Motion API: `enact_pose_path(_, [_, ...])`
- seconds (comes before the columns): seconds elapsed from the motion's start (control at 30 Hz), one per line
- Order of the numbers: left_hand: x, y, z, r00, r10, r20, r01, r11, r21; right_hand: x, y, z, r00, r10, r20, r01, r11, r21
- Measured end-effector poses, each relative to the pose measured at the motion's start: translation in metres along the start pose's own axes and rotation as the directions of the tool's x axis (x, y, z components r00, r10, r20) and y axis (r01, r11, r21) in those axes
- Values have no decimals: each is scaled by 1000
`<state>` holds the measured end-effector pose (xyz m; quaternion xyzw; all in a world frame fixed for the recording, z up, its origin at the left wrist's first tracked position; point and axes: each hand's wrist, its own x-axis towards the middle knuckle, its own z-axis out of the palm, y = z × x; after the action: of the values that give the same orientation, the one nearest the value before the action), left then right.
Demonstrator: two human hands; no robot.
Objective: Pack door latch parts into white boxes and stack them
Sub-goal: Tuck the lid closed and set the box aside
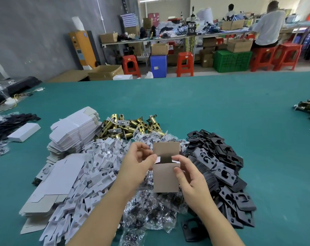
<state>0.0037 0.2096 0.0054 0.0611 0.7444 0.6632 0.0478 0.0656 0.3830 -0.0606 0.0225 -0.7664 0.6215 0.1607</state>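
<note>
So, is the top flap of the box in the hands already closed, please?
No, the box has its top flap standing up, open, between the left hand and right hand.

A factory packing workshop: a wide green table [203, 103] carries bulk heaps of brass latches [131, 126], black plates [219, 164] and flat white boxes [76, 128]. Beyond its far edge stand red stools [184, 63], cardboard cartons [106, 71], a green crate [232, 61] and 2 workers [267, 25] at a cluttered bench [168, 37].
</note>
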Motion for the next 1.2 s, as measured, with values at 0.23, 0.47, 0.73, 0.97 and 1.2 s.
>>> enact_pose_path(0.23, [0, 12, -4, 971, 47, 235, -82, 987, 141, 2, -3, -1, 999, -15, -37, 17, 998, 55])
enact_pose_path(0.47, [1, 11, -6, 974, 130, 188, -173, 957, 235, 0, -5, -3, 997, -23, -69, 27, 997, 66])
enact_pose_path(0.73, [-5, 15, -7, 944, 181, 276, -262, 918, 296, 1, -6, -3, 997, 6, -83, 6, 991, 134])
enact_pose_path(0.97, [-10, 13, -11, 929, 188, 319, -277, 925, 260, 0, -6, -2, 996, -3, -92, 16, 991, 135])
enact_pose_path(1.2, [-7, -1, -10, 940, 171, 295, -284, 872, 399, -2, -9, -4, 998, -56, -42, 60, 994, 87])
